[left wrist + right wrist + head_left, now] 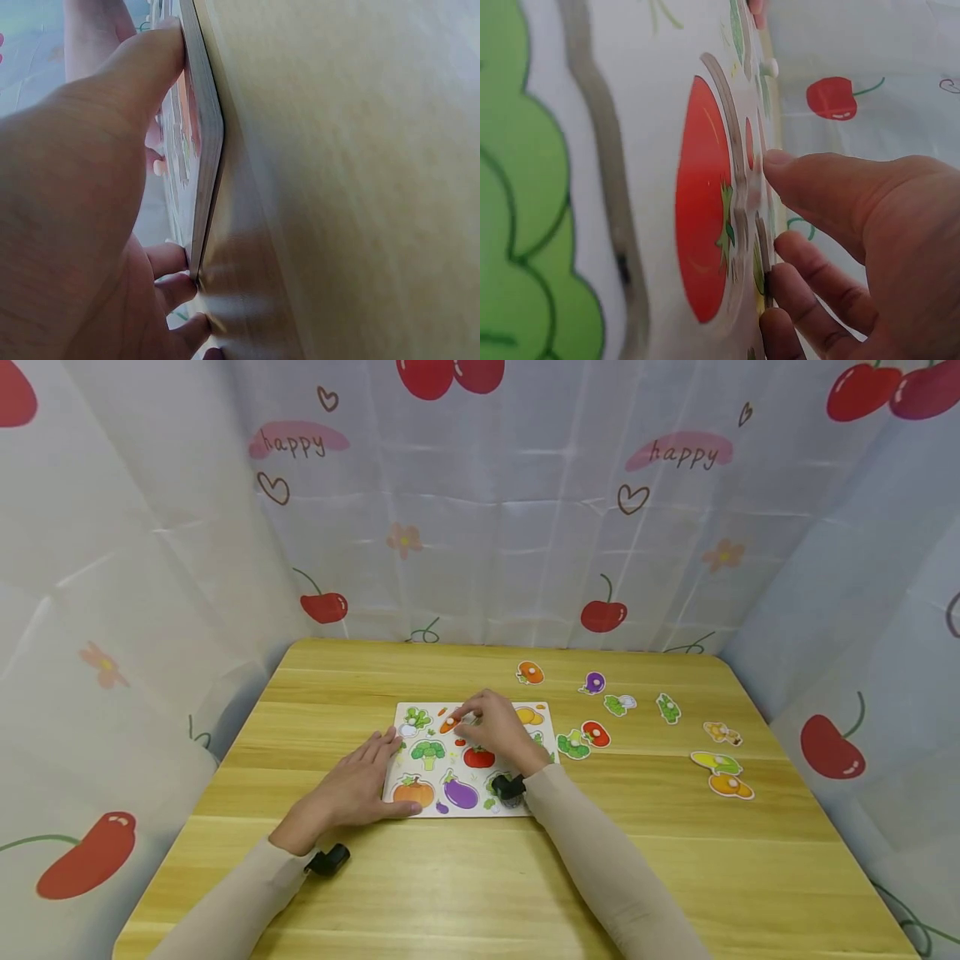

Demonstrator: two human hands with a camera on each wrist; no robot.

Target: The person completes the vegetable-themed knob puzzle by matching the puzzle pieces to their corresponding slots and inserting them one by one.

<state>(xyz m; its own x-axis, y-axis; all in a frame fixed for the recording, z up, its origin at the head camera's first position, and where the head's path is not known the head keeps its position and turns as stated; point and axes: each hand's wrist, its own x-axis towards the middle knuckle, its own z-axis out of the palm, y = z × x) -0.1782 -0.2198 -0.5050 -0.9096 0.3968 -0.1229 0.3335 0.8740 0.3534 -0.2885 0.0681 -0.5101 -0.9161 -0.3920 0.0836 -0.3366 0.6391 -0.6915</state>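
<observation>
A white vegetable puzzle board (441, 762) lies on the table. My left hand (358, 781) rests spread at its left side, thumb on the front corner and fingertips along the left edge; the left wrist view shows the thumb (161, 49) touching the board's top. My right hand (495, 727) reaches over the board, fingertips beside a small carrot piece (448, 725). In the right wrist view a pale knob (769, 68) stands apart from the thumb (802, 176); the index fingertip is hidden. Tomato (478, 757), broccoli (428, 753) and eggplant (461, 793) pictures show on the board.
Loose knobbed pieces lie right of and behind the board: a pumpkin (530, 672), an eggplant piece (592, 683), a broccoli piece (573, 745), a tomato piece (596, 734), corn (716, 763) and several others. A cherry-patterned curtain (480, 568) hangs behind the wooden table (465, 885).
</observation>
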